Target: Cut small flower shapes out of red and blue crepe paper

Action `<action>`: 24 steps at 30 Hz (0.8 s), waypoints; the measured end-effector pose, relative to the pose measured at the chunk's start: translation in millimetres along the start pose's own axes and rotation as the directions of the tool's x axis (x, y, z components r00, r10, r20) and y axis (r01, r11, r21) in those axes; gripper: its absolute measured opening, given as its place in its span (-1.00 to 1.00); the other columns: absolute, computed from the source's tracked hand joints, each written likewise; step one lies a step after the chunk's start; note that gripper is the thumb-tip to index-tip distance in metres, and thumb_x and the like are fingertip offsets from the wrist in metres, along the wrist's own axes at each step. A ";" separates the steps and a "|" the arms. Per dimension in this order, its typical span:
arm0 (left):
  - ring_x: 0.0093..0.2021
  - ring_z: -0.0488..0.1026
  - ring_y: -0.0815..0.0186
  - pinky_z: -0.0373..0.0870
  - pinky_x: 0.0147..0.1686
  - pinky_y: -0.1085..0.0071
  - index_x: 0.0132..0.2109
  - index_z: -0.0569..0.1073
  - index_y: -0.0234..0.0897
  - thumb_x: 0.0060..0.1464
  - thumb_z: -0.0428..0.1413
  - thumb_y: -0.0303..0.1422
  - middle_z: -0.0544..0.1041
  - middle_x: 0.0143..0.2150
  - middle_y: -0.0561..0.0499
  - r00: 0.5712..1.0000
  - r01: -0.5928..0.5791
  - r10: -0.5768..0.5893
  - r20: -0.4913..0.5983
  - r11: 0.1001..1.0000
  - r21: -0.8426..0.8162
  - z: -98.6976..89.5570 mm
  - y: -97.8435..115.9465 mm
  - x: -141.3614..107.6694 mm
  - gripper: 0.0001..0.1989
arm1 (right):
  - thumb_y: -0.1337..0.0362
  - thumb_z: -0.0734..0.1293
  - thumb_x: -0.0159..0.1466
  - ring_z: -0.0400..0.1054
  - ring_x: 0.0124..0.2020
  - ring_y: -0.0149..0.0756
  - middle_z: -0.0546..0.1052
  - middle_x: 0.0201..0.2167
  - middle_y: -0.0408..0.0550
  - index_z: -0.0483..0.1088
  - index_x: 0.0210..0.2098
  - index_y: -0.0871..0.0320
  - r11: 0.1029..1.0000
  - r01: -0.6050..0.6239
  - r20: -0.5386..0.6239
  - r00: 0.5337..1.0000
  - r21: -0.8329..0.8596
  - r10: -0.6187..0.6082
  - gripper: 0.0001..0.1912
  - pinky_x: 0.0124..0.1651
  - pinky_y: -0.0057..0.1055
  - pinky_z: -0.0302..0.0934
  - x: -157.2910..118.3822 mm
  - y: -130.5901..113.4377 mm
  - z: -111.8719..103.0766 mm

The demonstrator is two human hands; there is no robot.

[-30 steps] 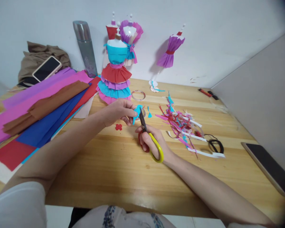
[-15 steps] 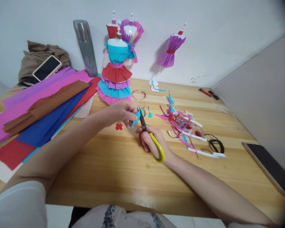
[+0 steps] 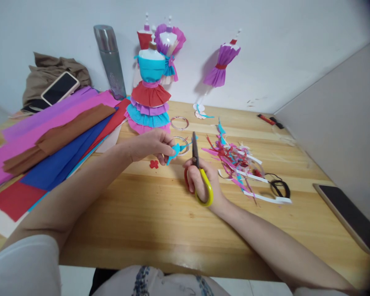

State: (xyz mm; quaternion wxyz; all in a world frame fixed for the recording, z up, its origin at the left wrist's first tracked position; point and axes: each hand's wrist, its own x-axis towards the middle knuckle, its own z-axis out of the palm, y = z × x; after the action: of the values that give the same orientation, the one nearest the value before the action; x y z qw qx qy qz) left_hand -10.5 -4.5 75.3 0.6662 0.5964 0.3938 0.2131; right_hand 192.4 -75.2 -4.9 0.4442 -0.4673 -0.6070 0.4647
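Note:
Between the thumb and fingers of my left hand (image 3: 156,146) is a small blue paper piece (image 3: 173,154). My right hand (image 3: 205,179) grips scissors (image 3: 205,187) with yellow and red handles, their dark blades pointing away from me and looking closed. The blades are a little to the right of the blue piece, apart from it. A red paper flower (image 3: 154,164) lies on the wooden table (image 3: 135,230) just below my left hand. Beyond that hand stands a dress form (image 3: 151,88) in tiered blue, red, purple and pink paper.
Colored paper sheets (image 3: 61,139), a phone (image 3: 60,88) and a bottle (image 3: 110,61) are at the left. Other dress forms (image 3: 220,65) stand by the wall. Paper scraps (image 3: 234,160), black cord (image 3: 280,188) and a dark tablet-like device (image 3: 348,216) lie right. Tape rings (image 3: 179,123) lie centrally.
The scissors have moved right, away from the blue piece, and their blades have closed. My left hand has shifted slightly left with the piece.

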 end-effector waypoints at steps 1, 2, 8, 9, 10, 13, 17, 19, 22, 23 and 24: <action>-0.58 0.44 0.43 0.44 -0.52 0.56 -0.56 0.52 -0.33 -0.13 0.29 -0.48 0.50 -0.61 0.02 1.000 -0.001 0.001 0.002 1.000 -0.004 0.6 -0.6 0.4 -0.87 | -0.22 0.31 0.32 0.08 -0.77 -0.43 0.25 -0.72 -0.32 0.34 -0.27 0.07 0.999 -0.003 -0.048 0.999 0.032 0.005 -0.54 -0.69 -0.43 -0.01 1.4 -1.3 1.1; -0.58 0.44 0.43 0.44 -0.53 0.56 -0.55 0.52 -0.33 -0.11 0.29 -0.47 0.51 -0.61 0.01 1.000 -0.003 0.003 0.001 1.000 -0.004 1.6 -1.4 1.0 -0.87 | -0.20 0.34 0.30 0.08 -0.77 -0.44 0.26 -0.71 -0.33 0.33 -0.25 0.06 0.998 -0.002 -0.089 0.996 0.068 0.008 -0.56 -0.69 -0.43 0.01 3.0 -2.8 2.2; -0.60 0.44 0.43 0.41 -0.57 0.58 -0.51 0.51 -0.34 -0.05 0.32 -0.45 0.53 -0.61 0.00 0.998 -0.017 0.017 -0.053 1.000 0.011 10.7 -7.0 5.5 -0.84 | 0.07 0.53 0.07 0.37 -0.61 -0.39 0.54 -0.49 -0.23 0.30 -0.16 0.05 0.962 -0.013 -0.171 0.983 0.274 0.062 -0.54 -0.54 -0.42 0.30 15.0 -6.9 2.5; -0.61 0.44 0.44 0.41 -0.56 0.58 -0.51 0.50 -0.34 -0.04 0.32 -0.45 0.53 -0.61 0.00 0.998 -0.019 0.020 -0.056 1.000 0.010 11.9 -8.0 6.0 -0.83 | 0.09 0.52 0.06 0.37 -0.61 -0.38 0.56 -0.48 -0.21 0.31 -0.16 0.05 0.947 -0.061 -0.149 0.982 0.316 0.113 -0.54 -0.54 -0.41 0.31 17.4 -5.9 0.6; -0.61 0.42 0.45 0.41 -0.55 0.58 -0.50 0.50 -0.33 -0.02 0.31 -0.45 0.52 -0.61 0.01 0.998 -0.023 0.023 -0.058 1.000 0.008 12.7 -8.9 6.4 -0.83 | 0.10 0.51 0.05 0.35 -0.63 -0.39 0.55 -0.50 -0.22 0.32 -0.17 0.07 0.925 -0.118 -0.123 0.977 0.363 0.172 -0.56 -0.56 -0.42 0.29 19.9 -4.5 -1.7; -0.62 0.40 0.47 0.39 -0.55 0.58 -0.50 0.51 -0.34 0.01 0.30 -0.45 0.51 -0.61 0.02 0.998 -0.032 0.032 -0.063 0.999 0.002 13.0 -10.3 6.9 -0.82 | 0.15 0.48 0.04 0.30 -0.67 -0.42 0.47 -0.59 -0.26 0.34 -0.21 0.09 0.819 -0.201 -0.145 0.935 0.538 0.324 -0.62 -0.60 -0.46 0.21 27.0 1.3 -8.8; -0.61 0.40 0.44 0.36 -0.57 0.55 -0.50 0.48 -0.34 0.00 0.29 -0.46 0.51 -0.60 0.00 0.992 -0.034 0.034 -0.120 0.999 0.005 12.3 -10.3 8.6 -0.82 | 0.16 0.48 0.06 0.25 -0.69 -0.44 0.39 -0.64 -0.27 0.34 -0.27 0.11 0.695 -0.287 -0.057 0.903 0.659 0.427 -0.68 -0.60 -0.46 0.19 30.4 8.0 -11.0; -0.60 0.39 0.42 0.34 -0.56 0.53 -0.50 0.47 -0.33 0.02 0.24 -0.47 0.50 -0.60 0.00 0.986 -0.037 0.043 -0.159 0.998 0.040 14.0 -11.6 10.4 -0.83 | 0.15 0.49 0.07 0.26 -0.70 -0.43 0.39 -0.64 -0.28 0.34 -0.26 0.11 0.726 -0.280 -0.056 0.915 0.628 0.400 -0.66 -0.61 -0.46 0.18 29.0 9.8 -8.7; -0.57 0.37 0.41 0.30 -0.52 0.50 -0.50 0.43 -0.29 0.07 0.19 -0.48 0.45 -0.59 0.05 0.965 -0.106 0.143 -0.221 0.979 0.173 20.1 -15.7 12.6 -0.81 | 0.18 0.52 0.02 0.29 -0.68 -0.41 0.45 -0.60 -0.28 0.35 -0.23 0.10 0.782 -0.240 -0.073 0.937 0.575 0.341 -0.61 -0.60 -0.45 0.20 26.3 9.5 -5.0; -0.54 0.35 0.41 0.28 -0.49 0.49 -0.49 0.41 -0.28 0.07 0.18 -0.49 0.43 -0.57 0.07 0.945 -0.156 0.216 -0.245 0.958 0.242 22.7 -17.0 12.4 -0.80 | 0.19 0.53 0.00 0.29 -0.68 -0.41 0.47 -0.59 -0.26 0.36 -0.23 0.10 0.784 -0.246 -0.057 0.940 0.569 0.337 -0.60 -0.59 -0.44 0.21 25.7 8.5 -4.4; -0.51 0.34 0.41 0.25 -0.46 0.48 -0.50 0.40 -0.27 0.09 0.19 -0.48 0.41 -0.55 0.08 0.915 -0.212 0.308 -0.262 0.917 0.337 25.2 -17.9 11.7 -0.78 | 0.19 0.54 -0.02 0.29 -0.67 -0.41 0.50 -0.57 -0.24 0.37 -0.23 0.10 0.782 -0.259 -0.037 0.940 0.567 0.339 -0.59 -0.59 -0.43 0.21 25.3 6.9 -4.2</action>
State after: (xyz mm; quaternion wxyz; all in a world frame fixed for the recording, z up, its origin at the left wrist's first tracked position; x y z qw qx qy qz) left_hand 12.8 -15.1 54.3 0.4623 0.6976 0.4376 0.3289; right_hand 193.3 -48.9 -8.2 0.5212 -0.4394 -0.3323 0.6518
